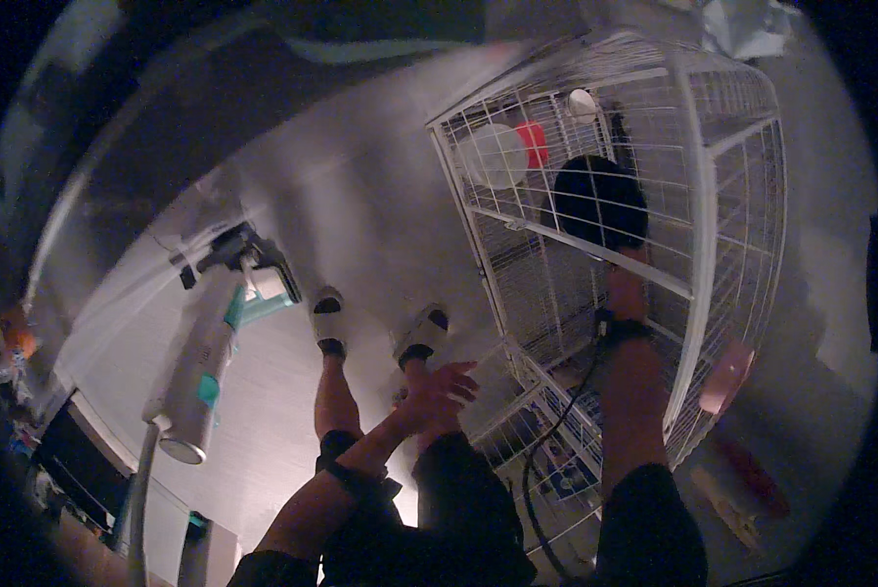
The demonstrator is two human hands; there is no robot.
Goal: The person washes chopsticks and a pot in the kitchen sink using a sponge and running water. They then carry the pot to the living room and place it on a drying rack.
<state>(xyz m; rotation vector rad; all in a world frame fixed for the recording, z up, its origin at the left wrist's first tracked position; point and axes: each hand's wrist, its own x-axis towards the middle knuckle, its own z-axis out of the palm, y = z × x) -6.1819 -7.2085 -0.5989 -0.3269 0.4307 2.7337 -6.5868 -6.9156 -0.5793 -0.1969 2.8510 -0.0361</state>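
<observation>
My left hand (442,392) hovers above my left knee area, fingers spread, with nothing in it. My right arm reaches into a white wire cage (582,242) on the right. At the end of that arm, my right hand (628,282) meets a dark round object (599,202), which covers its fingers; whether it grips the object is hidden. Beside the dark object, behind the bars, are a pale round container (494,156) and a red item (533,144). A small white round item (582,106) is farther back.
A cordless stick vacuum (200,359) stands at left, its floor head (252,264) near my shoes (329,315). A dark cable (534,469) hangs beside my right arm. A pink item (728,378) is by the cage's right side. The room is dim.
</observation>
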